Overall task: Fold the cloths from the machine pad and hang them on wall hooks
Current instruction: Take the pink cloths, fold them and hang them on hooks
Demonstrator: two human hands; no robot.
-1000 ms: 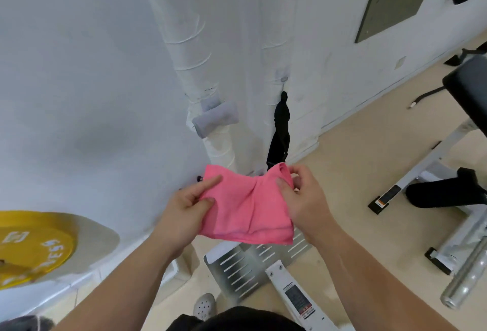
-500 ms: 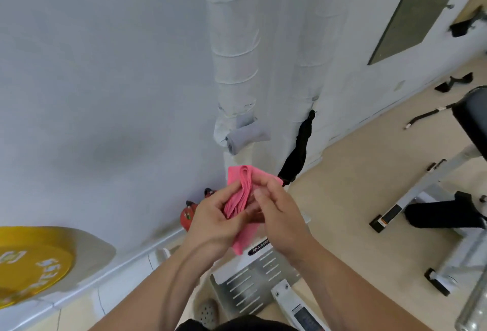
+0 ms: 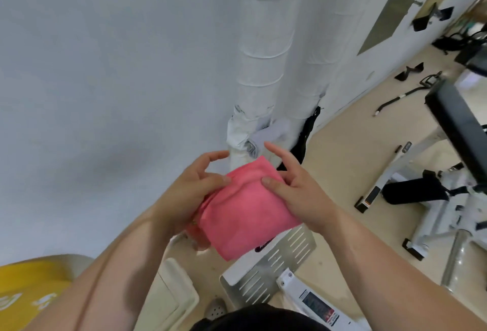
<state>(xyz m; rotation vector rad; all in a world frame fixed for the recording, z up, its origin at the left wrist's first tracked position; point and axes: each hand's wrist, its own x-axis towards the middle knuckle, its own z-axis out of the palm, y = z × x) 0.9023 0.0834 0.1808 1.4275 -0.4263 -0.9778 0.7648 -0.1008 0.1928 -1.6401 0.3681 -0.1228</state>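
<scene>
Folded pink cloth (image 3: 246, 207) held between both hands. Left hand (image 3: 184, 193) pinches its left edge, thumb on top, index finger lifted. Right hand (image 3: 297, 191) grips the right edge under the thumb, fingers spread loosely.

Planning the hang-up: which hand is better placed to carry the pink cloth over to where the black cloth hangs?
Probably right. The right hand holds the pink cloth on the side nearest the black cloth hanging by the wrapped pipes; the left hand grips the far edge.
</scene>
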